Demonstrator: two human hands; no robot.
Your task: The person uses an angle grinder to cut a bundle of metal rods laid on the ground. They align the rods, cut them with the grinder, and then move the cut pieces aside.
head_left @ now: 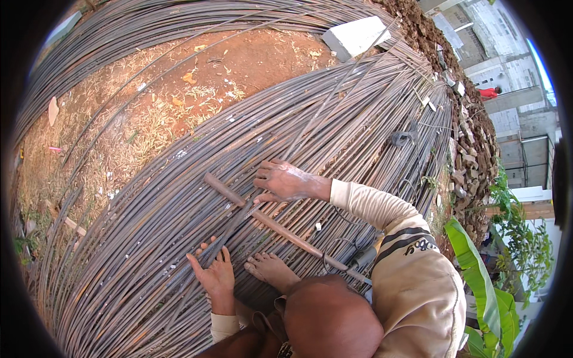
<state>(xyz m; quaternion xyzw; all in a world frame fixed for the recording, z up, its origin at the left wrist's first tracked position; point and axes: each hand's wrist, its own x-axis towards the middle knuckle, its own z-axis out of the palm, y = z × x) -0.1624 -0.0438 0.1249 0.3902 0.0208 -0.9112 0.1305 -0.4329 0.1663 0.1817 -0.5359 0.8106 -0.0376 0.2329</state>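
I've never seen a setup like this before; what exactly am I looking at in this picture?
There is no machine here, just two bare hands. The single picture comes from a wide camera worn on the head and looking down, so straight edges bend near the rim.

Below lies a broad spread of long, thin metal rods, with a bare foot near the middle. A thicker reddish-brown bar lies slantwise over them.

The left hand is palm up, thumb spread, with some dark strands across its fingers. The right hand reaches over the rods, near the strands' other end; whether it is closed on anything is hard to tell. Farther off sits a white block.
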